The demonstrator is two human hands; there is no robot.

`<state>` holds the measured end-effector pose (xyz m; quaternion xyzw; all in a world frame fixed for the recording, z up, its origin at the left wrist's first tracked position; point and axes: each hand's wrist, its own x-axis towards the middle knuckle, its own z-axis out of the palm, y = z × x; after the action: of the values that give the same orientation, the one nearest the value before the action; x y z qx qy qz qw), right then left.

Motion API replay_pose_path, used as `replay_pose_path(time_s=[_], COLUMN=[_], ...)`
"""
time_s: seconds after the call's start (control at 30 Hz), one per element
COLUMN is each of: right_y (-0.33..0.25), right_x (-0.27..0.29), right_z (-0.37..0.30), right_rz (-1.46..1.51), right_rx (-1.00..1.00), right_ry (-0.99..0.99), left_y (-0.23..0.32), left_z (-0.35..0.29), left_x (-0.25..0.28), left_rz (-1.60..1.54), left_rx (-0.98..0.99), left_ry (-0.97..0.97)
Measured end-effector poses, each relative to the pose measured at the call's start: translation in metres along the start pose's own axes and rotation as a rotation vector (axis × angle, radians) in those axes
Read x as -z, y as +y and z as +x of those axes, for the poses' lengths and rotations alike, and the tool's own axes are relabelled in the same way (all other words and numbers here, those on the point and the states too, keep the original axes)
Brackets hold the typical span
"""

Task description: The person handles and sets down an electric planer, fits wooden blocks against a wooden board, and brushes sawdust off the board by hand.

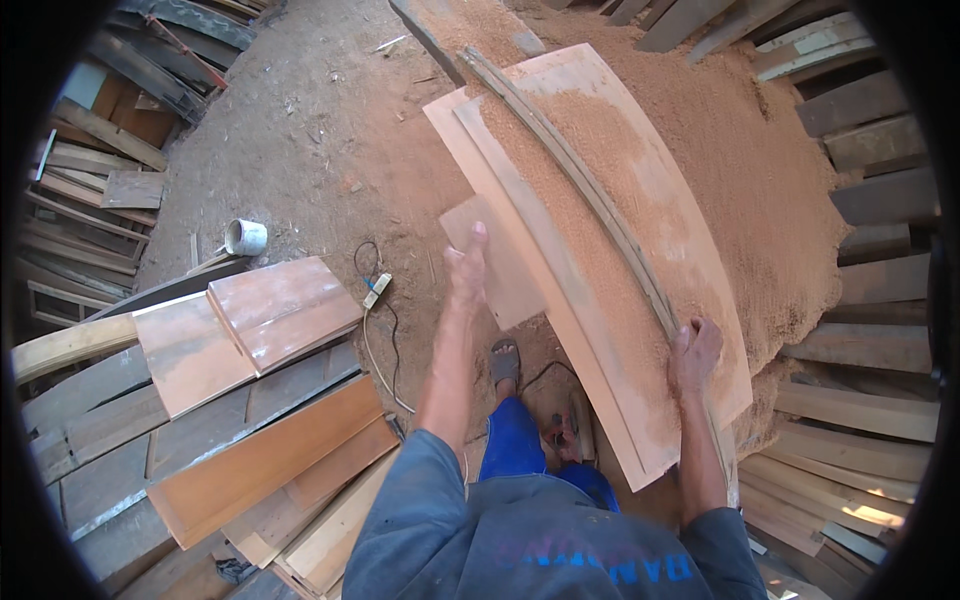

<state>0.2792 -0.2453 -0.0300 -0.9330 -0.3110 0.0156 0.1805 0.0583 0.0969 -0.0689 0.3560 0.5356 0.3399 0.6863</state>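
Observation:
My left hand grips a short flat wooden board by its left edge, held next to a stack of long reddish planks. My right hand rests on the near end of that stack, fingers closed on a long thin dark wooden strip that lies lengthwise on the top plank. Sawdust covers much of the top plank.
A sawdust heap lies to the right of the planks. Orange-brown boards are stacked at lower left. A white cup, a power strip with cable and a power tool sit on the dirt ground. Timber offcuts line both sides.

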Motion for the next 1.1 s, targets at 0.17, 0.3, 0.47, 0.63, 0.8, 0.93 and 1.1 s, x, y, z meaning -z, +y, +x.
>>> replay_pose_path(time_s=[0.17,0.3,0.47,0.63,0.8,0.93,1.1], right_y=[0.0,-0.003,0.0,-0.023,-0.009,-0.005,-0.008], right_x=[-0.001,-0.004,0.005,0.01,0.01,0.002,0.003], right_z=[-0.002,-0.003,-0.011,-0.003,0.005,0.014,0.002], right_rz=[-0.018,-0.022,-0.048,-0.065,-0.129,-0.18,-0.172], right_rx=[0.003,0.0,-0.031,-0.108,-0.075,-0.123,-0.093], right_ry=[0.024,0.016,-0.009,-0.093,-0.083,-0.23,-0.152], left_y=[0.064,0.093,0.122,0.082,0.01,-0.045,-0.098], left_z=[0.083,0.182,0.222,0.207,0.056,-0.052,-0.159], left_x=[-0.007,0.018,0.001,0.036,0.012,0.015,0.009], left_rz=[-0.007,-0.003,0.016,-0.098,-0.201,-0.167,-0.106], left_rx=[-0.006,-0.06,0.022,0.023,0.001,-0.041,-0.009], left_ry=[0.062,0.024,0.154,-0.141,-0.228,-0.133,-0.182])
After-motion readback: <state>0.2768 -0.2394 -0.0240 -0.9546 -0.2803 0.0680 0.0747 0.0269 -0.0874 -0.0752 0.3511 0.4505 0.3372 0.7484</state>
